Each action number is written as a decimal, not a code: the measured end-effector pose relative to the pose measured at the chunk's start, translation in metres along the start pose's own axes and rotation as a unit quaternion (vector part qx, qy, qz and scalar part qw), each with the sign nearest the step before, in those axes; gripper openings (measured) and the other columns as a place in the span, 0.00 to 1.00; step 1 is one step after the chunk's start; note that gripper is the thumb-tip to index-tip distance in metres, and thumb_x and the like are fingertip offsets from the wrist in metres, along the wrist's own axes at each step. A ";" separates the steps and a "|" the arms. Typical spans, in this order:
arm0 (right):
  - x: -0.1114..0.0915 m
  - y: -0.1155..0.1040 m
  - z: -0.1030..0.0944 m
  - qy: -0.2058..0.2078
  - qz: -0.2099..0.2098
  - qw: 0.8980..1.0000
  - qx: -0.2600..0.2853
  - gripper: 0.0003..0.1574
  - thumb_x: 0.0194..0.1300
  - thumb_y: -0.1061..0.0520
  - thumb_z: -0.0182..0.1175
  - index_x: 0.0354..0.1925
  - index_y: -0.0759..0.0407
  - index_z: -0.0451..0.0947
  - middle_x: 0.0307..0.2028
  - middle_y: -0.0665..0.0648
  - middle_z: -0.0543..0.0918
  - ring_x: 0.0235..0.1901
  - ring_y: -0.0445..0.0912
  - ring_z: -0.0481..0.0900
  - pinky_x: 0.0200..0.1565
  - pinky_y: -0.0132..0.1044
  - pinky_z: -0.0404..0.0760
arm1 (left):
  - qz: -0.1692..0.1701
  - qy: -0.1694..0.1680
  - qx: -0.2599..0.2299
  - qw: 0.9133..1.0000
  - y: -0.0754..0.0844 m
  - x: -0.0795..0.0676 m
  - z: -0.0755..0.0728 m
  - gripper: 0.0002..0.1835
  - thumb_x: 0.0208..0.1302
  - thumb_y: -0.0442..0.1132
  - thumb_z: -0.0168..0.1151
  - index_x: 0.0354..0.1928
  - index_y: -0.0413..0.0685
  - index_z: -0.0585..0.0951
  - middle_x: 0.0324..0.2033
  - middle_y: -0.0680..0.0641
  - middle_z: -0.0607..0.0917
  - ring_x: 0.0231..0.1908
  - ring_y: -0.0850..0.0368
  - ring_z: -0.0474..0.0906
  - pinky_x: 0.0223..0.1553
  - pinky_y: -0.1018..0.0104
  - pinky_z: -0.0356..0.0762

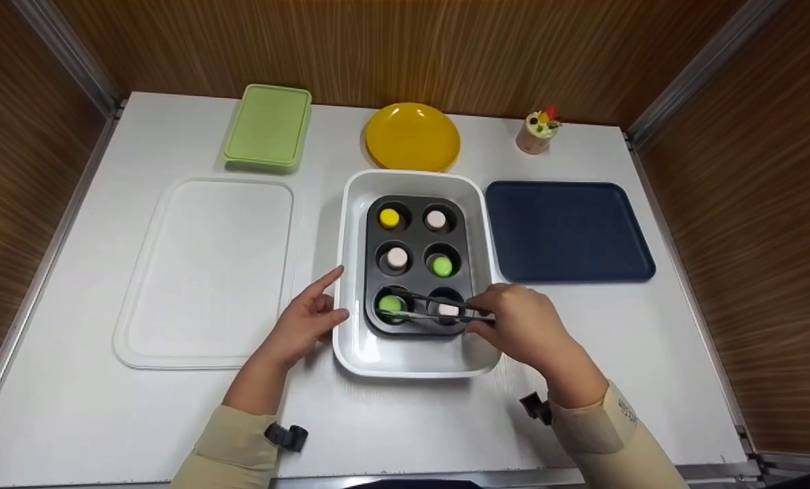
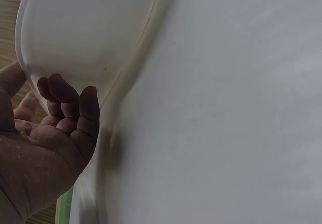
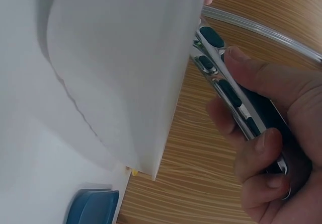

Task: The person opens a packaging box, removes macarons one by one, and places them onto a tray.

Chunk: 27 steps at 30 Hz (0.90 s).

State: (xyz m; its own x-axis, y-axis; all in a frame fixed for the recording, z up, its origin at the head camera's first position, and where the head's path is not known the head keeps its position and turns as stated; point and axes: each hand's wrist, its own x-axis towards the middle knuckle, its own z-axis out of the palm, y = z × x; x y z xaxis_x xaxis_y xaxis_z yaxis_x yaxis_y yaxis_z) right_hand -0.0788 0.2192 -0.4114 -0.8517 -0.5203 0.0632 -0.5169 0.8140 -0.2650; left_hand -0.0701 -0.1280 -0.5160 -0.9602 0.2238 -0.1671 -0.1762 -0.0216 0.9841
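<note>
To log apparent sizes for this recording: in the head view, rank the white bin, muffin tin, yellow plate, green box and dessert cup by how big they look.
Largest to smallest:
1. White bin
2. Muffin tin
3. Yellow plate and green box, too alike to rank
4. Dessert cup

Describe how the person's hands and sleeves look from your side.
The left hand and right hand are bare, without gloves. The left sleeve and right sleeve are beige; dark lettering near the right one's end is too small to read. A small black fitting shows beside each sleeve's end.
</note>
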 end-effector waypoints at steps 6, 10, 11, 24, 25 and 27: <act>0.008 -0.002 -0.007 -0.005 -0.018 1.000 -0.001 0.16 0.54 0.59 0.79 0.44 0.54 0.92 0.34 0.52 0.87 0.31 0.51 0.85 0.29 0.51 0.81 | -0.001 0.003 0.000 1.000 0.002 0.000 -0.002 0.41 0.71 0.26 0.66 0.82 0.42 0.62 0.31 0.47 0.78 0.25 0.61 0.69 0.27 0.69 0.70; 0.011 -0.005 -0.010 -0.004 -0.023 1.000 -0.008 0.16 0.53 0.61 0.78 0.43 0.52 0.93 0.33 0.52 0.88 0.31 0.51 0.86 0.28 0.51 0.80 | -0.001 0.003 -0.005 1.000 0.001 -0.001 -0.002 0.41 0.70 0.27 0.67 0.82 0.43 0.62 0.30 0.48 0.76 0.24 0.62 0.68 0.26 0.70 0.68; 0.011 -0.005 -0.010 -0.005 -0.021 1.000 -0.012 0.15 0.53 0.61 0.78 0.42 0.52 0.93 0.33 0.51 0.87 0.30 0.51 0.86 0.28 0.51 0.80 | -0.001 0.002 -0.005 1.000 0.000 0.000 -0.001 0.41 0.70 0.27 0.67 0.82 0.43 0.62 0.30 0.48 0.76 0.24 0.63 0.67 0.26 0.70 0.68; 0.001 -0.002 -0.001 0.021 -0.046 0.998 -0.036 0.20 0.53 0.58 0.82 0.46 0.56 0.92 0.36 0.51 0.88 0.33 0.52 0.88 0.30 0.51 0.83 | 0.006 0.002 -0.007 1.000 -0.003 -0.002 0.000 0.41 0.70 0.26 0.67 0.81 0.41 0.62 0.29 0.49 0.76 0.23 0.63 0.68 0.26 0.71 0.69; 0.001 -0.002 -0.002 0.021 -0.047 0.998 -0.040 0.20 0.53 0.58 0.82 0.46 0.56 0.92 0.37 0.51 0.88 0.34 0.52 0.88 0.30 0.51 0.83 | 0.005 0.003 -0.006 1.000 -0.004 -0.001 0.000 0.41 0.70 0.26 0.67 0.81 0.41 0.62 0.29 0.49 0.76 0.23 0.62 0.68 0.26 0.71 0.69; 0.002 -0.003 -0.004 0.017 -0.048 0.998 -0.045 0.20 0.53 0.59 0.81 0.47 0.56 0.92 0.37 0.52 0.88 0.34 0.53 0.88 0.30 0.51 0.83 | 0.007 0.005 -0.006 1.000 -0.004 0.000 0.000 0.41 0.69 0.25 0.66 0.81 0.41 0.62 0.29 0.49 0.76 0.23 0.62 0.68 0.26 0.71 0.69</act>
State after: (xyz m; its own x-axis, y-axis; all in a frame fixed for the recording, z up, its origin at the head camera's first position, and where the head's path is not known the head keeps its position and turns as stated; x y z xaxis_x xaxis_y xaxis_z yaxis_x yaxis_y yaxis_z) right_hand -0.0791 0.2166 -0.4069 -0.7994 -0.5891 0.1181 -0.6008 0.7815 -0.1682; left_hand -0.0695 -0.1279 -0.5194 -0.9651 0.2128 -0.1530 -0.1641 -0.0357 0.9858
